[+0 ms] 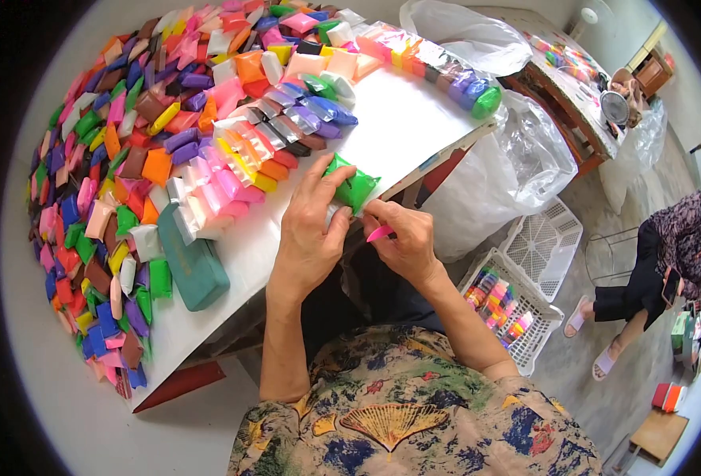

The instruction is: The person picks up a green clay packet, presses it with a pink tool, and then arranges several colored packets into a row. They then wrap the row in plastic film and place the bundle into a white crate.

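A small green packet (356, 189) lies at the table's front edge, between my two hands. My left hand (312, 218) rests on its left side, with fingers bent over the packet and pressing on it. Against its lower right corner is my right hand (402, 236), its fingers closed round a small pink tool (380, 233). Just beyond my left hand, rows of packets (247, 159) in pink, yellow, orange, black and purple lie side by side. A teal case (194, 266) sits to the left of my left hand.
Loose coloured packets (128, 159) are heaped over the left of the white table (398, 119). A clear bag of colours (438, 67) lies at the back. Right: plastic bags (501, 159), a white basket (537, 341), a seated person (668, 254).
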`<action>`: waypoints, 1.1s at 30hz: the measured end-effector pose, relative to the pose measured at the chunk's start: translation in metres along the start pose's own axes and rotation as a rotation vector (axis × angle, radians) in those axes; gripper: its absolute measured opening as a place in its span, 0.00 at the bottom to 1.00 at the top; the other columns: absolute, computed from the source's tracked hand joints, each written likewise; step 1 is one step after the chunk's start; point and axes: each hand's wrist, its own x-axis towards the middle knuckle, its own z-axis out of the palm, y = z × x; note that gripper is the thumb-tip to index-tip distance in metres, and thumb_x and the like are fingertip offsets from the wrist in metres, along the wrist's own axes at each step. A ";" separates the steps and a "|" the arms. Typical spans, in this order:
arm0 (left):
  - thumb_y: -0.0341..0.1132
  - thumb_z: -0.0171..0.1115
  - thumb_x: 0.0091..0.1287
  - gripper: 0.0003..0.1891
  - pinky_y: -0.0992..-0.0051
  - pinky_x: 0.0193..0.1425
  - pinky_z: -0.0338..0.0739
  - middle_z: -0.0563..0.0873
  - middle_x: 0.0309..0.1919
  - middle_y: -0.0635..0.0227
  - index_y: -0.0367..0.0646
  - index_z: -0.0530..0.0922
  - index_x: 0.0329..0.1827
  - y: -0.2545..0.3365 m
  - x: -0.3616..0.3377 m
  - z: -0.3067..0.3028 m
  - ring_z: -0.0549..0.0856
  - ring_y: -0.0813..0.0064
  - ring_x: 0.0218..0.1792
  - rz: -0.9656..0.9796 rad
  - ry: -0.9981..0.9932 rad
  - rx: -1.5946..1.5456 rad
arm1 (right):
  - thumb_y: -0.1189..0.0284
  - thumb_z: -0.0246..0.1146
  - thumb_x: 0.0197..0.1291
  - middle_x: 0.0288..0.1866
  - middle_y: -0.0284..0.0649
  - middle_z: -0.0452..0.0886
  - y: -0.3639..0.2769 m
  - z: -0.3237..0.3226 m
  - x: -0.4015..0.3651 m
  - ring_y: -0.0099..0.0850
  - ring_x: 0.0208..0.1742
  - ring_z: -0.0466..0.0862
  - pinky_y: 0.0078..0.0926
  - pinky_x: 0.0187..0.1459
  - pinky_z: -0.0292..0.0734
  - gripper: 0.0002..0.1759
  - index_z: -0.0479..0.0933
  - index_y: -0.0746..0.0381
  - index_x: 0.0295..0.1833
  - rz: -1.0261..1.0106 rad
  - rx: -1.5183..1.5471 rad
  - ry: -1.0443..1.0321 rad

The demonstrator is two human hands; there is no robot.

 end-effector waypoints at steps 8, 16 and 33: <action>0.20 0.60 0.60 0.25 0.61 0.71 0.68 0.73 0.67 0.50 0.39 0.75 0.63 -0.002 -0.001 0.000 0.74 0.49 0.67 -0.005 0.006 -0.034 | 0.86 0.69 0.49 0.27 0.40 0.82 0.003 0.005 0.000 0.31 0.23 0.83 0.25 0.25 0.75 0.15 0.79 0.64 0.44 -0.017 0.088 0.008; 0.20 0.60 0.60 0.25 0.61 0.71 0.69 0.73 0.67 0.51 0.39 0.76 0.63 -0.002 -0.002 0.000 0.74 0.50 0.68 -0.028 0.009 -0.053 | 0.82 0.70 0.57 0.24 0.29 0.79 -0.005 0.011 -0.011 0.11 0.23 0.72 0.14 0.24 0.66 0.10 0.74 0.62 0.38 0.319 0.338 0.008; 0.21 0.60 0.61 0.24 0.61 0.70 0.69 0.73 0.67 0.51 0.39 0.76 0.63 0.001 -0.002 0.000 0.74 0.50 0.67 -0.035 0.016 -0.067 | 0.81 0.70 0.54 0.26 0.41 0.82 -0.006 -0.003 -0.003 0.32 0.21 0.82 0.26 0.24 0.75 0.15 0.78 0.63 0.48 0.112 0.063 0.024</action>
